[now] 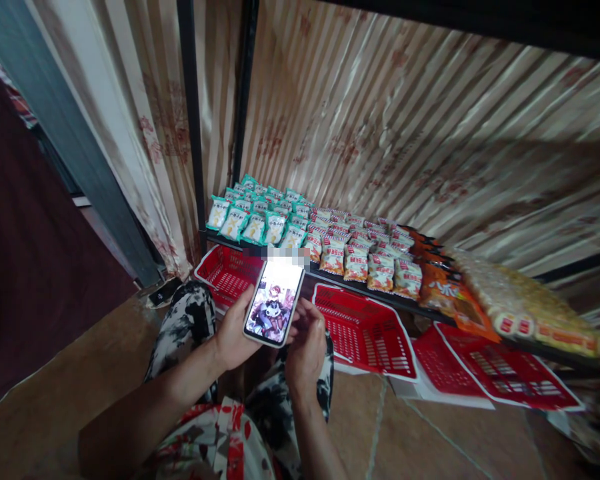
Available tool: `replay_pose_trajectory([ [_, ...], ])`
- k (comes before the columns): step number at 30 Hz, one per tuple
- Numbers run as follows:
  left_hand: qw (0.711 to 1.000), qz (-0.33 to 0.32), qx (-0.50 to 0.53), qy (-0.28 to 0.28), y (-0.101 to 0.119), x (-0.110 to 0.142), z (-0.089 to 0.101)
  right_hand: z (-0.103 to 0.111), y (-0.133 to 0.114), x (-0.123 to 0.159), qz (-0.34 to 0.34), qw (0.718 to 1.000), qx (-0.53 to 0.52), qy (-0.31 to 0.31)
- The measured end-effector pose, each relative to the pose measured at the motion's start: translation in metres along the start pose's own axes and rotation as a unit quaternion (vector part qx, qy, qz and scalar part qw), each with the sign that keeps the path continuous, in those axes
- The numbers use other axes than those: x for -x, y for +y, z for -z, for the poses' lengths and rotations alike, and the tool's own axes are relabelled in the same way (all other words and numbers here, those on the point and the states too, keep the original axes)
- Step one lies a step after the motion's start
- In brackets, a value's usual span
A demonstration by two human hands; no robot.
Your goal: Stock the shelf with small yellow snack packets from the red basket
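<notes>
My left hand (pixel 234 335) is closed around a smartphone (pixel 274 300) in a pale case. Its lit screen shows a drawn character in a dark and white outfit, with a bright area above and a blurred strip at the top. My right hand (pixel 307 343) is beside the phone's lower right edge, its fingers curled inward. Whether it grips the phone or something else is hidden. The phone is above my knees, in front of a low shelf of packaged snacks. Closest behind it are green-and-white snack packets (pixel 275 229) and red-and-white snack packets (pixel 333 255).
Orange snack bags (pixel 447 293) and long clear packs with yellow contents (pixel 545 307) lie farther right on the black shelf. Red plastic baskets (pixel 365 330) stand beneath it. A striped curtain (pixel 380 100) hangs behind. A dark upright post (pixel 193 120) rises at the left.
</notes>
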State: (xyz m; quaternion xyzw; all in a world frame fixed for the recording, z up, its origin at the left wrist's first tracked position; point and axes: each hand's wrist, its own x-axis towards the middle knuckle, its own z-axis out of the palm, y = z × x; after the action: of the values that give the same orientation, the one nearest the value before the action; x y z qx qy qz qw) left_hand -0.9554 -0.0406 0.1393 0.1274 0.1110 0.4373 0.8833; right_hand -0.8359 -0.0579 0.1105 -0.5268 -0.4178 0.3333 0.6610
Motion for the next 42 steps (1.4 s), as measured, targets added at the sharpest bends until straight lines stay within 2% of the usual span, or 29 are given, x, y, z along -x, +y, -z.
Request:
replay_pose_trajectory([
  [3,1.000,0.002,0.003,0.002,0.000,0.002,-0.002,0.002,-0.001,-0.001,-0.006,0.999,-0.047,0.002],
  [6,1.000,0.002,0.006,-0.005,0.001,0.003,-0.004,0.003,-0.006,-0.003,0.018,0.998,-0.063,0.008],
  [14,0.999,-0.002,-0.009,-0.048,-0.001,0.006,-0.005,0.007,-0.012,-0.005,0.034,0.999,-0.018,0.028],
  [19,0.999,0.003,-0.020,-0.030,-0.001,0.007,-0.005,0.009,-0.011,-0.005,0.061,0.998,-0.009,0.034],
  [25,0.999,0.014,-0.016,-0.028,-0.001,0.005,-0.003,0.014,-0.014,-0.009,0.134,0.989,0.057,0.036],
  [33,0.999,0.015,-0.036,-0.021,0.002,0.002,0.000,0.016,-0.014,-0.011,0.167,0.981,0.092,0.042],
  [38,0.998,0.007,-0.022,-0.050,0.000,-0.002,0.002,0.019,-0.016,-0.009,0.210,0.969,0.122,0.039],
  [42,0.999,0.009,-0.017,-0.049,0.001,-0.003,0.001,0.018,-0.020,-0.007,0.221,0.964,0.146,0.027],
])
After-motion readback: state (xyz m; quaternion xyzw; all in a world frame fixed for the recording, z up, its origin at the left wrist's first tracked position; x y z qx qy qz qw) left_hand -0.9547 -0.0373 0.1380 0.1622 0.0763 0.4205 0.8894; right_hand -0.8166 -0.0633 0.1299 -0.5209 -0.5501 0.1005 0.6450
